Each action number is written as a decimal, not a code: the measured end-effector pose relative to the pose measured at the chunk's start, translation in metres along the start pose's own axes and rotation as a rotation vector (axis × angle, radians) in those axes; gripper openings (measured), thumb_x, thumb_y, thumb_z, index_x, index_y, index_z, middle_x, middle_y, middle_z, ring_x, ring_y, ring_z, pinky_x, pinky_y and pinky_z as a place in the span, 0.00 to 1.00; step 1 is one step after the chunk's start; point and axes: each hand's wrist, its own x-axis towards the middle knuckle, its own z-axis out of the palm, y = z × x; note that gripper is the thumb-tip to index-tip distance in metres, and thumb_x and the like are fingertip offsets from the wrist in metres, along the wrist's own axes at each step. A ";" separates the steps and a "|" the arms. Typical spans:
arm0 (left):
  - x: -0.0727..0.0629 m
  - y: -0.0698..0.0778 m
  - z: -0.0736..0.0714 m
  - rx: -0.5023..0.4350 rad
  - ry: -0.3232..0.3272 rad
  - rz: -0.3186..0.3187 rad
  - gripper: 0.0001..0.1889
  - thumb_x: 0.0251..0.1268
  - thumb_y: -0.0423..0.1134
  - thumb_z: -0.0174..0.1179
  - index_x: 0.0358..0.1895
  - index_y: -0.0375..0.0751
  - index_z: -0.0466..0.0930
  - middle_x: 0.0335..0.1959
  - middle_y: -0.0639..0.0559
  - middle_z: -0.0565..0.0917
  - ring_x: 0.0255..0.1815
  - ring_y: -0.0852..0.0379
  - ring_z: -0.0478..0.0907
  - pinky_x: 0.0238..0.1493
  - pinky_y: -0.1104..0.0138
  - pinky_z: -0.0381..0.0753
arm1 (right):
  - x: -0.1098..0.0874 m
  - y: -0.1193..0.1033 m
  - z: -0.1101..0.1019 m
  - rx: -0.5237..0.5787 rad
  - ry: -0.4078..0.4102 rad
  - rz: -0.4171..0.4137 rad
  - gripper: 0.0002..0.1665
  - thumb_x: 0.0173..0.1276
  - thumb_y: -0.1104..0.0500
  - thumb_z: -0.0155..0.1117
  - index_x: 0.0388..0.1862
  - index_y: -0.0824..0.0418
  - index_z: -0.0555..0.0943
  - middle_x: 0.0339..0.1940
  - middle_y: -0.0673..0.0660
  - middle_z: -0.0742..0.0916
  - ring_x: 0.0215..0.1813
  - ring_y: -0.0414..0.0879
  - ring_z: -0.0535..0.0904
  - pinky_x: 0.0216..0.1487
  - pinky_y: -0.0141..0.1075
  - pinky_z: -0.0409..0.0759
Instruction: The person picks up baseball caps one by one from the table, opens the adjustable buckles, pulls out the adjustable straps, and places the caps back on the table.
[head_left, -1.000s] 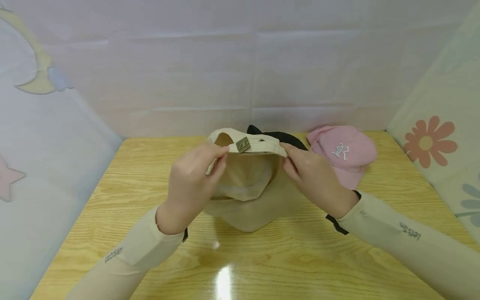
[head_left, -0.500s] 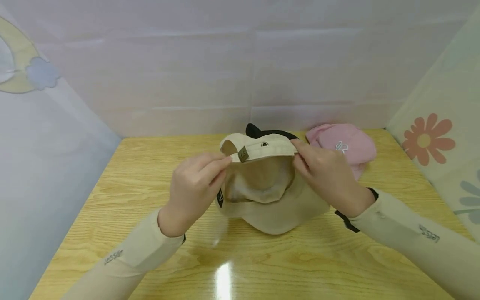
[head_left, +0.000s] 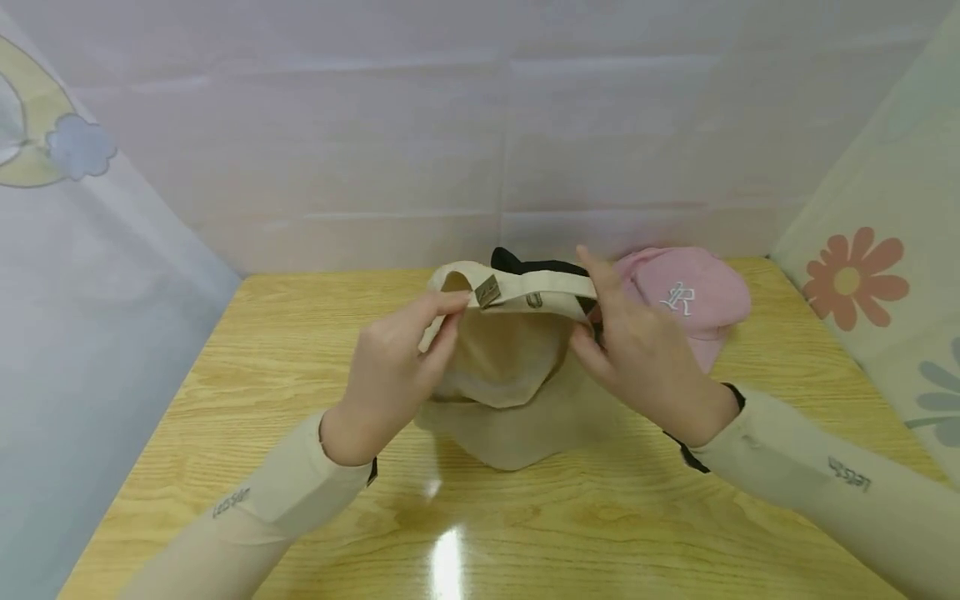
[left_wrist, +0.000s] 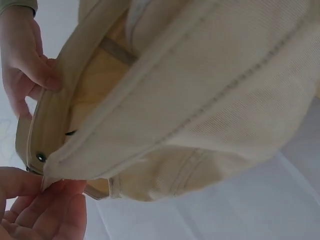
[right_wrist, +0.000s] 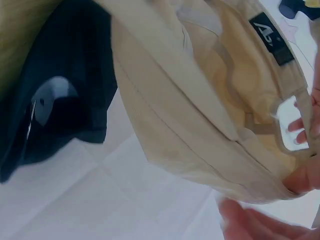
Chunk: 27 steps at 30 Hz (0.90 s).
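A beige cap [head_left: 517, 433] is held up over the wooden table, its hollow inside turned toward me and its brim pointing down. My left hand [head_left: 397, 358] pinches the end of its back strap beside a square metal buckle [head_left: 487, 291]. At the right end of the band, my right hand [head_left: 645, 350] has its thumb against the edge and its index finger raised straight. The right wrist view shows fingers [right_wrist: 250, 220] blurred below the edge; how firmly they hold is unclear. A dark label [right_wrist: 272, 37] shows inside the cap.
Behind the beige cap lies a black cap [head_left: 551, 265], mostly hidden in the head view. A pink cap [head_left: 697, 292] with a white letter sits at the back right. Patterned cloth walls [head_left: 375, 150] enclose the wooden table [head_left: 247, 358].
The beige cap shifted right, then back left, and its band has rolled so the eyelet faces lower. My right index finger has lifted off the strap. My left hand keeps its pinch.
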 end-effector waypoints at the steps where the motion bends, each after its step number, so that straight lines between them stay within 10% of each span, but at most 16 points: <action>1: 0.001 0.000 0.000 -0.007 0.001 0.001 0.08 0.55 0.18 0.62 0.38 0.28 0.81 0.34 0.40 0.87 0.29 0.51 0.85 0.29 0.64 0.83 | 0.001 0.000 0.001 0.000 0.021 -0.003 0.36 0.54 0.70 0.54 0.66 0.72 0.64 0.30 0.65 0.82 0.22 0.51 0.74 0.16 0.39 0.70; 5: 0.008 0.003 -0.001 -0.016 0.011 0.004 0.07 0.55 0.19 0.61 0.37 0.27 0.82 0.32 0.40 0.86 0.16 0.58 0.73 0.18 0.71 0.72 | 0.006 -0.003 0.004 -0.012 0.101 -0.036 0.33 0.57 0.73 0.61 0.62 0.68 0.65 0.44 0.71 0.80 0.39 0.63 0.76 0.34 0.51 0.77; 11: 0.016 0.009 -0.002 -0.030 0.010 -0.008 0.05 0.55 0.21 0.61 0.36 0.27 0.83 0.30 0.42 0.86 0.16 0.59 0.69 0.18 0.71 0.69 | 0.016 -0.006 0.011 -0.042 0.164 -0.110 0.11 0.65 0.75 0.50 0.42 0.63 0.70 0.23 0.63 0.72 0.22 0.56 0.65 0.21 0.44 0.64; 27: 0.023 0.014 0.004 0.020 -0.033 0.068 0.08 0.53 0.20 0.62 0.37 0.29 0.83 0.29 0.44 0.86 0.21 0.56 0.77 0.25 0.68 0.79 | 0.024 -0.010 0.010 -0.065 0.115 -0.136 0.05 0.64 0.73 0.55 0.37 0.74 0.77 0.28 0.64 0.81 0.32 0.59 0.75 0.32 0.46 0.74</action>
